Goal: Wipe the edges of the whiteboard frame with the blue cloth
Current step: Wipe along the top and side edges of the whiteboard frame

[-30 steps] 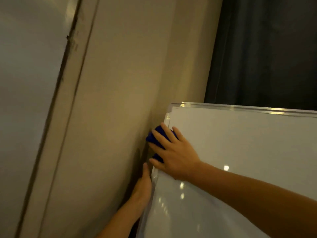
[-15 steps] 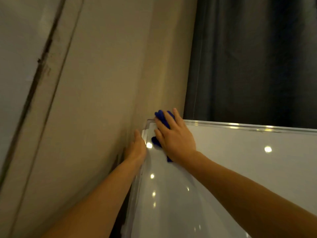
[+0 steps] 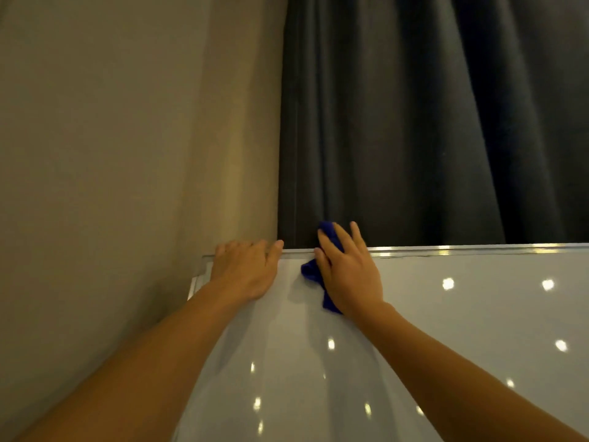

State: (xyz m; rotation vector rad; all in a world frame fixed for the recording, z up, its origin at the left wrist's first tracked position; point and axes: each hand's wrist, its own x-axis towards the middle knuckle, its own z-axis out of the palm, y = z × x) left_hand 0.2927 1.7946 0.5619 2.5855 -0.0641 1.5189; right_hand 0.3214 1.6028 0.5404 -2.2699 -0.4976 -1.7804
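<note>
A white whiteboard (image 3: pixel 430 330) with a thin silver frame (image 3: pixel 462 249) fills the lower right of the head view. My right hand (image 3: pixel 349 271) presses the blue cloth (image 3: pixel 310 272) onto the top frame edge, a little right of the top left corner. The cloth sticks out above my fingers and below my palm. My left hand (image 3: pixel 243 267) lies over the top left corner of the board, fingers curled over the top edge and thumb along the frame. Most of the cloth is hidden under my right hand.
A beige wall (image 3: pixel 111 186) runs close along the board's left side. A dark curtain (image 3: pixel 430 122) hangs right behind the top edge. Ceiling lights reflect as bright spots on the board surface.
My right hand with the cloth went up the left frame edge, round the top left corner and onto the top edge. My left hand rose from the left side to the corner.
</note>
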